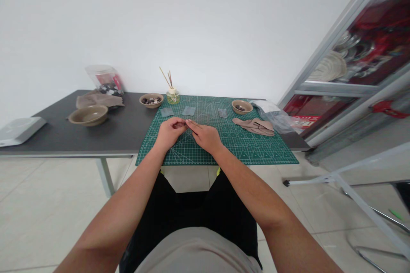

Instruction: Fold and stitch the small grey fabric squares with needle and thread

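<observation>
My left hand (170, 131) and my right hand (205, 136) meet over the middle of the green cutting mat (256, 149), fingertips pinched together on something too small to make out. Beyond them on the mat lie three small grey squares (188, 111), a small bowl with dark bits (241, 106) and a folded beige cloth (254, 126).
A reed diffuser jar (173, 95) and a bowl of dark and light pieces (151, 100) stand at the mat's far left. A larger tan bowl (88, 115), a plastic container (105, 79), a white box (19, 130) and clear bags (272, 113) sit on the dark table.
</observation>
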`<state>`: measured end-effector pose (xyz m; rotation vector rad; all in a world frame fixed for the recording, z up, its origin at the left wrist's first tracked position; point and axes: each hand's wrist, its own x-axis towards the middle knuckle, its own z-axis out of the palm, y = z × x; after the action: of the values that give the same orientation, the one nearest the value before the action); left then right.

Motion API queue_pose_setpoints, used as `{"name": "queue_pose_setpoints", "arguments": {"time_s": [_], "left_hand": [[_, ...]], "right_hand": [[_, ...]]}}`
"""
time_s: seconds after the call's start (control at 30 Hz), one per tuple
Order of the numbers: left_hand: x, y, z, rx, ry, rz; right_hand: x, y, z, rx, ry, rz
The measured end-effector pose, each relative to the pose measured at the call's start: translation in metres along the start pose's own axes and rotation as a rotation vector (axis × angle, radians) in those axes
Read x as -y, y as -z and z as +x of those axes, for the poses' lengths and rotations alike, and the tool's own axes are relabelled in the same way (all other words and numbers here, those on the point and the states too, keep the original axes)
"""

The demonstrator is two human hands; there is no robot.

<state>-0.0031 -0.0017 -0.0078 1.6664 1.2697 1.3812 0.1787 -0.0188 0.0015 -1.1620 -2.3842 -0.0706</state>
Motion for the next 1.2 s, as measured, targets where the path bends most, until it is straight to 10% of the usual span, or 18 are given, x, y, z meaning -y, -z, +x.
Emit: {"name": "queue_pose_setpoints", "arguments": {"time_s": [1.2], "left_hand": [[0.003, -0.002, 0.0, 0.05, 0.019, -0.196]], "right_hand": [[0.002, 0.001, 0.0, 0.011, -0.031, -0.13]]}}
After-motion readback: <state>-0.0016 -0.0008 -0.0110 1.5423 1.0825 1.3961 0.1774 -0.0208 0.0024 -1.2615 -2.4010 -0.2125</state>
